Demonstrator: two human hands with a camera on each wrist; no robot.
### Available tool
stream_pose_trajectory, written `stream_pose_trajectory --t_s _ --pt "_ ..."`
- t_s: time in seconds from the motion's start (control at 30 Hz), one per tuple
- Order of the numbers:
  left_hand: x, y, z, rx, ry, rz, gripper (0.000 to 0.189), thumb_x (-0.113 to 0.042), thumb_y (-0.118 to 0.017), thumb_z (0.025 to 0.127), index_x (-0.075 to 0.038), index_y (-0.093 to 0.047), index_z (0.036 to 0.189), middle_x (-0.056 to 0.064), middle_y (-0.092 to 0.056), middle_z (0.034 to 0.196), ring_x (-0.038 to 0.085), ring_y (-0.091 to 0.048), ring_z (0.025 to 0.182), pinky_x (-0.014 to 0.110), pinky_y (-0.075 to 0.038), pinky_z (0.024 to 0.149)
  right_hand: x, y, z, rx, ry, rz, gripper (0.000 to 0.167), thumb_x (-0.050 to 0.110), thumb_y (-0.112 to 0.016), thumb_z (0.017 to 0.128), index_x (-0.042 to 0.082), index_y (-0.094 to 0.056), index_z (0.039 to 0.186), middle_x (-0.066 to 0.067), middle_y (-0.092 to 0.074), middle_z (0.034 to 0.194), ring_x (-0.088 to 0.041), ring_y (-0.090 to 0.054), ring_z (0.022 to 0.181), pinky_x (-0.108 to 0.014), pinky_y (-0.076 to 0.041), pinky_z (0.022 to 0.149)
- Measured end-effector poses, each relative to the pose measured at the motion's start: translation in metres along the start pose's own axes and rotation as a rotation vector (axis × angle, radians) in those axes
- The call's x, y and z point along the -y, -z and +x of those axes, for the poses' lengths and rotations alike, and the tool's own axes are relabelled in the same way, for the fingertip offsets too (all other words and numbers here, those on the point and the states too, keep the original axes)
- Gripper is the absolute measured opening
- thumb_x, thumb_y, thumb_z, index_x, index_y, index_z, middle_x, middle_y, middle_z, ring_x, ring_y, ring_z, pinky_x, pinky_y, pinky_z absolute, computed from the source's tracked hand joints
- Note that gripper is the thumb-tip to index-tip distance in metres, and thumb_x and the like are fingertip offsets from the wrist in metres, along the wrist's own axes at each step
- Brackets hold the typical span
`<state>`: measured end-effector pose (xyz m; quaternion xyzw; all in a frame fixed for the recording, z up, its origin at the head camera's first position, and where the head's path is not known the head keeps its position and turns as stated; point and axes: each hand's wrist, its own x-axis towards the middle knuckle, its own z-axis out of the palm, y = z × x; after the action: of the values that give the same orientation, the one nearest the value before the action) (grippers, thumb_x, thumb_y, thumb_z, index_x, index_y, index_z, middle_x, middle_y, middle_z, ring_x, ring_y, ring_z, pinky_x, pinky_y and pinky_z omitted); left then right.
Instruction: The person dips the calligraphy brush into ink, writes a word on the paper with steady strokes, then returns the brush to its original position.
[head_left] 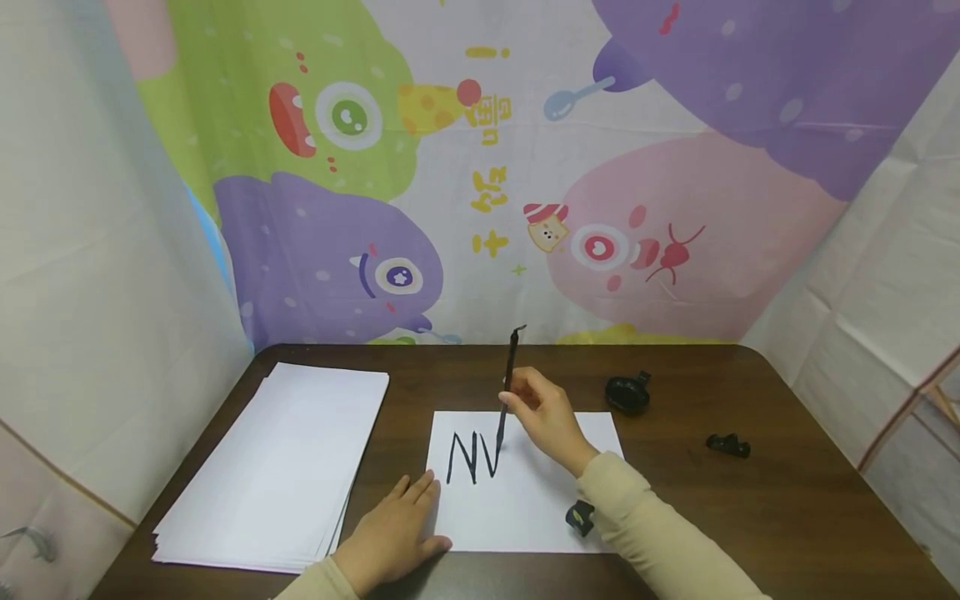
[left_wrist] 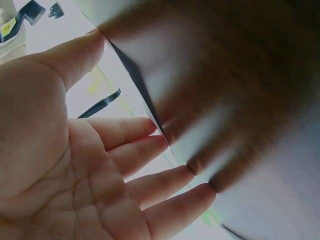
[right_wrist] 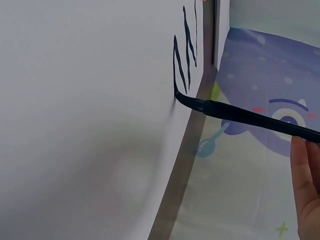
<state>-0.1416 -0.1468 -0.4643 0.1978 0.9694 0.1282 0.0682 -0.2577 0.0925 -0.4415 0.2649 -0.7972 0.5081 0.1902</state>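
Note:
A white sheet of paper point(head_left: 525, 521) lies on the table, bearing black zigzag strokes point(head_left: 474, 458) that read like an N followed by a V-like shape. Between thumb and fingers my right hand point(head_left: 551, 421) pinches a dark writing brush point(head_left: 511, 367), held nearly upright. In the right wrist view the brush point(right_wrist: 245, 115) has its bristles bent against the paper, at the end of the last stroke. My left hand point(head_left: 393, 529) rests flat at the sheet's left edge, fingers spread. The left wrist view shows its palm point(left_wrist: 65, 175) and straight fingers.
A stack of white paper point(head_left: 277, 467) lies on the table's left. Behind my right hand stands a round black dish point(head_left: 627, 394), and a small black object point(head_left: 727, 445) lies farther right. A cartoon-printed curtain point(head_left: 480, 308) hangs behind the brown table point(head_left: 787, 508).

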Motion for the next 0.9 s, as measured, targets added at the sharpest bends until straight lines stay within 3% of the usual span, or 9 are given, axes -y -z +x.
stream_pose_trajectory --t_s 0.27,0.5,0.67,0.9 --pt "0.0 0.001 0.0 0.002 0.0 0.003 0.08 -0.045 -0.072 0.084 0.006 -0.048 0.14 0.022 -0.044 0.15 0.049 -0.041 0.136 0.056 -0.035 0.114 -0.004 -0.002 0.005 -0.011 -0.017 0.081 0.016 0.01 -0.069 0.091 0.004 -0.062 0.104 -0.012 -0.068 0.086 -0.024 -0.07 0.076 -0.025 -0.06 0.068" --pt "-0.001 0.001 -0.001 0.004 0.002 -0.004 0.079 -0.044 -0.072 0.084 0.006 -0.048 0.14 0.022 -0.043 0.15 0.049 -0.041 0.136 0.056 -0.035 0.114 -0.005 -0.004 0.01 -0.011 -0.05 0.089 0.018 0.002 -0.066 0.091 -0.003 -0.06 0.107 -0.021 -0.068 0.089 -0.036 -0.069 0.08 -0.034 -0.062 0.068" --pt "-0.001 0.001 0.0 -0.002 -0.001 0.0 0.079 -0.045 -0.072 0.083 0.006 -0.048 0.139 0.022 -0.044 0.15 0.049 -0.041 0.136 0.055 -0.035 0.114 0.013 0.0 0.012 -0.035 -0.037 -0.005 0.017 -0.001 -0.066 0.09 -0.007 -0.061 0.104 -0.019 -0.067 0.087 -0.027 -0.067 0.079 -0.027 -0.058 0.07" --pt "-0.001 0.0 0.0 0.0 0.004 -0.001 0.079 -0.045 -0.072 0.083 0.006 -0.048 0.139 0.022 -0.044 0.15 0.049 -0.041 0.136 0.056 -0.035 0.114 0.029 0.004 0.013 -0.055 -0.011 -0.034 0.013 -0.001 -0.067 0.089 -0.005 -0.061 0.1 -0.015 -0.064 0.084 -0.02 -0.06 0.074 -0.021 -0.053 0.067"
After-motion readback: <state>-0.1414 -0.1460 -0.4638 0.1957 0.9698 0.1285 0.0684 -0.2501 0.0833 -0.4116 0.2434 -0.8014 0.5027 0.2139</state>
